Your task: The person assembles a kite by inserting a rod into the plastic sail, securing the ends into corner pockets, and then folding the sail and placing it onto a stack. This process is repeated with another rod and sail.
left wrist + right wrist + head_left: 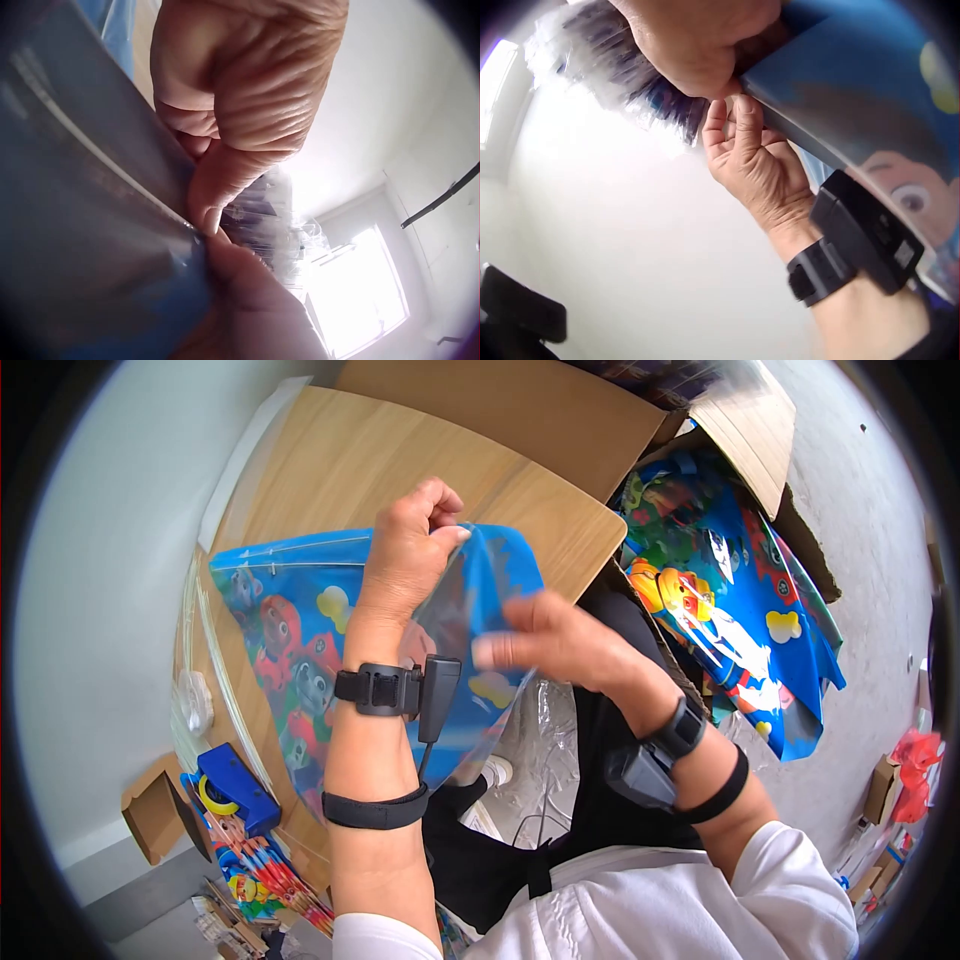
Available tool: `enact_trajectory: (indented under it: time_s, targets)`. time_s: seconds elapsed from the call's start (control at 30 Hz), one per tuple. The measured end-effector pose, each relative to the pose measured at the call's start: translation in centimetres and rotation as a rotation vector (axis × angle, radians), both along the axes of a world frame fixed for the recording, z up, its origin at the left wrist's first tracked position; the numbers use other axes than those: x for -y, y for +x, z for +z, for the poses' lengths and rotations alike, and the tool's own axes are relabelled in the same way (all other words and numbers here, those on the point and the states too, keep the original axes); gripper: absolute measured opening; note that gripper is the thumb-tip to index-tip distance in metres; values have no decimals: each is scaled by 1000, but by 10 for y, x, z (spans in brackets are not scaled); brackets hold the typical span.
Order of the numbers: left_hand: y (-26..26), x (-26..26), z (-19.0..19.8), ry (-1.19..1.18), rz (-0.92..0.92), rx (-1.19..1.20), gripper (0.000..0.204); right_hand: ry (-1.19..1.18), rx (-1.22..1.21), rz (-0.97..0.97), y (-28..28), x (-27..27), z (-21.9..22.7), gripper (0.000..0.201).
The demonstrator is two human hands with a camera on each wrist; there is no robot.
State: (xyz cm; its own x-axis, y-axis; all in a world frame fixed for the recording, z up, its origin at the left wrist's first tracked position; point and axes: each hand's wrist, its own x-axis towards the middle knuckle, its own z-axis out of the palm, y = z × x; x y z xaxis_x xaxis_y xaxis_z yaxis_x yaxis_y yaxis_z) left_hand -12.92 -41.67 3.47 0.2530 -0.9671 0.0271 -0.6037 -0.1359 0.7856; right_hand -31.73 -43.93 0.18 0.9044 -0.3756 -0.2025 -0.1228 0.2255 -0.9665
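A blue plastic bag or sheet (300,590) with cartoon figures spans the wooden table's near side. At its upper edge, my left hand (405,555) pinches the plastic between thumb and curled fingers. My right hand (565,640) is blurred in the head view, over the sheet's right part. Both wrist views put the hands close together at the edge: the left hand (247,97) with its thumb down on the film (97,225), the right hand (705,45) against the sheet's corner (780,75). Whether the right fingers grip it is hidden.
Right of the wooden table (430,450), an open carton holds more printed blue plastic (740,600). A blue tape dispenser (240,790), a small cardboard box (160,810) and folded printed pieces (260,860) are at lower left. Clear wrapping (545,740) lies below.
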Motion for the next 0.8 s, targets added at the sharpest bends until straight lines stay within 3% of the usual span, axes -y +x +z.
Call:
enact_trajectory:
  time_s: [0.07, 0.1, 0.17, 0.2, 0.27, 0.3, 0.33, 0.4, 0.5, 0.57, 0.6, 0.67, 0.73, 0.8]
  targets:
    - [5, -4, -6, -122, 47, 378, 22, -152, 22, 324, -12, -4, 1, 37]
    - [1, -7, -1, -127, 52, 379, 22, -158, 23, 328, -12, -8, 0, 37]
    - [-11, -19, 10, -407, 40, 950, 22, -343, -134, 213, -6, -18, -6, 36]
    - [-20, -30, 17, -409, 47, 956, 22, -349, -129, 219, -2, -21, -4, 36]
    - [-46, -62, 34, -109, 238, 559, 22, 101, -152, -75, 9, -28, 1, 33]
    - [-64, -79, 50, 75, 288, 413, 26, 316, -90, -134, 15, -29, 10, 31]
    - [-82, -97, 63, 253, 337, 263, 30, 309, -85, -123, 21, -32, 14, 31]
    - [-105, -135, 50, 105, 351, 669, 34, 586, 29, -252, 31, -38, 19, 29]
    - [-114, -165, 26, -8, 445, 877, 45, 682, 100, -188, 37, -48, 27, 29]
    - [-104, -187, 25, 52, 521, 789, 43, 820, 117, -108, 35, -56, 39, 28]
    - [-98, -196, 27, 111, 577, 690, 43, 812, 117, -97, 33, -56, 38, 28]
    - [-88, -203, 55, 171, 631, 628, 41, 368, -43, -463, 23, -51, 23, 24]
    - [-75, -217, 73, 212, 510, 622, 35, 164, 101, -682, 12, -35, -9, 28]
    - [-69, -223, 88, 258, 492, 589, 34, 126, 273, -633, 11, -28, 2, 44]
